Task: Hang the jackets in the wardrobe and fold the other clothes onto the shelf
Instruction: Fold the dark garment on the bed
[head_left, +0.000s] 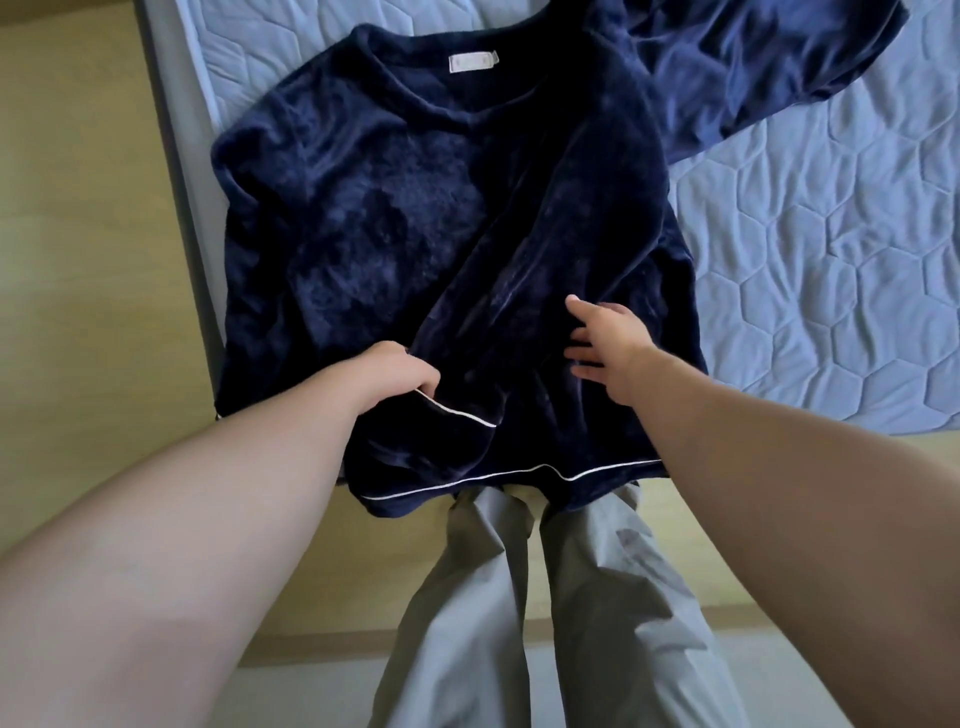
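Note:
A navy fleece top (363, 223) with white piping and a white neck label lies flat on the bed, its hem hanging over the near edge. One sleeve is folded across its front. My left hand (395, 379) grips the cuff end of that sleeve near the white piping. My right hand (602, 343) rests on the folded sleeve to the right, fingers spread and straight. A second navy garment (753, 67) lies spread at the top right of the bed.
The light blue quilted mattress (831, 249) has a grey side (176, 156) on the left. Yellowish floor (78, 208) runs beside and in front of it. My legs in grey trousers (519, 623) stand against the bed's near edge.

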